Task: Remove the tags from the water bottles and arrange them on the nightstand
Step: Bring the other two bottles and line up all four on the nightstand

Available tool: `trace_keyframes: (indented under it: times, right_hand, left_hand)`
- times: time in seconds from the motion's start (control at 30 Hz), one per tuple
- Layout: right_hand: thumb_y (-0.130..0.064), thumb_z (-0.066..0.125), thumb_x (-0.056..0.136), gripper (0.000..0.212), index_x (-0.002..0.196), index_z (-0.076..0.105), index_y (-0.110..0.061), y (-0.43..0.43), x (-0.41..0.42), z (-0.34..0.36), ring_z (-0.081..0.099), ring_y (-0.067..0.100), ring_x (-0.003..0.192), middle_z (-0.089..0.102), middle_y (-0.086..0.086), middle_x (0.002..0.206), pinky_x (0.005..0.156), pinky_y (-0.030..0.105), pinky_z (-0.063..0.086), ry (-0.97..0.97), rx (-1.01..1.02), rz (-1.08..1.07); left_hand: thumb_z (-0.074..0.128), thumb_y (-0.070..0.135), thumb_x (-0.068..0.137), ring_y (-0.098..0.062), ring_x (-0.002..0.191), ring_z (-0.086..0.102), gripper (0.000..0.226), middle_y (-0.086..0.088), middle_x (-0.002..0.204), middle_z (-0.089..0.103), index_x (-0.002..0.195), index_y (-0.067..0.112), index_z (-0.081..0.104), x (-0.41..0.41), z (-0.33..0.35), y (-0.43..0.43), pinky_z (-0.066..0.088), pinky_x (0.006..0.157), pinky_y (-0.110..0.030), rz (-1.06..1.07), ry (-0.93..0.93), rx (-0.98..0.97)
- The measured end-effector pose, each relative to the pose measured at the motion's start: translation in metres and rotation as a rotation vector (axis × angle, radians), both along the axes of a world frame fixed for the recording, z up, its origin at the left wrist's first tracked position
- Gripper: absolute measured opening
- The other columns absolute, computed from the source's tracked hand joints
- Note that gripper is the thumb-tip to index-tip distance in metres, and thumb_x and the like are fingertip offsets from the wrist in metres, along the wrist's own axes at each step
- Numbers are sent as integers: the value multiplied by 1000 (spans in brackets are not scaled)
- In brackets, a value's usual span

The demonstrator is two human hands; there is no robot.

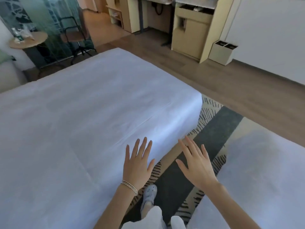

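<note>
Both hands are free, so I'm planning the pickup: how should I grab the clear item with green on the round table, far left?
The clear item is too blurred to confirm as a bottle. It seems upright, so probably wrap the fingers around its middle. Come from the bare right side of the round table, since a white surface crowds the left.

Soft even daylight, mild overall blur, wide-angle bending at the edges.

A hotel room: two white-sheeted beds (82,113), a desk (155,0) at twelve o'clock, a paired bin (221,52) at one.
</note>
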State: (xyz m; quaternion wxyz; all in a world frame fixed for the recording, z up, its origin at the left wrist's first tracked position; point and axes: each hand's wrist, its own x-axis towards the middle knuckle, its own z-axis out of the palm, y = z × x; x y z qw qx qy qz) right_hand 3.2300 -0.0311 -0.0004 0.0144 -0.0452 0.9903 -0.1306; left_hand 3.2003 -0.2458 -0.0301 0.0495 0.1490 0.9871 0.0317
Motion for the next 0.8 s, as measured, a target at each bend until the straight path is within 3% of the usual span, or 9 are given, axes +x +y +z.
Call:
trace_keyframes:
  times: [0.07,0.23,0.33,0.5,0.6,0.7,0.8]
  right_hand:
    - [-50,34,90,61,144,20,-27,17,-4,-7,32,26,138,34,7,149,107,55,26,-19,-27,-79]
    - [-44,50,90,68,146,15,-29,50,-35,-23,21,24,142,23,3,154,112,55,20,-64,-7,-210]
    - [-50,43,89,64,146,22,-28,66,-73,-25,23,26,141,27,3,153,110,59,23,-102,11,-255]
    - [-59,30,91,64,147,14,-32,93,-146,-30,9,23,144,14,-3,156,115,52,11,-150,73,-312]
    - [-67,16,87,68,145,26,-32,108,-184,-22,24,25,141,29,0,152,110,54,19,-87,85,-404]
    - [-68,2,82,75,147,13,-34,132,-210,-13,12,23,144,17,-1,156,114,51,10,-49,56,-468]
    - [-67,2,84,73,147,13,-32,153,-231,-9,11,22,144,17,0,156,115,50,9,3,47,-558]
  left_hand:
    - [23,54,91,-28,138,31,61,-5,149,35,141,21,37,-24,-4,18,21,108,-54,-78,-3,3]
    - [9,57,93,-33,132,41,63,-8,144,44,139,21,33,-95,-7,66,37,99,-63,-216,-77,1]
    - [7,59,92,-35,127,47,65,-10,141,48,138,22,33,-143,-9,86,42,94,-63,-274,-118,3]
    - [4,60,93,-35,118,56,74,-10,136,53,130,20,55,-232,-8,102,47,88,-59,-388,-111,-24]
    - [5,60,94,-35,118,56,75,-10,135,54,129,19,56,-281,-2,117,50,85,-59,-438,-82,-15]
    - [4,60,93,-36,119,55,75,-10,136,53,130,19,55,-317,9,144,50,86,-58,-502,-45,-20]
    - [5,60,92,-36,122,52,74,-10,138,52,131,19,54,-344,12,173,46,90,-60,-553,-37,-30]
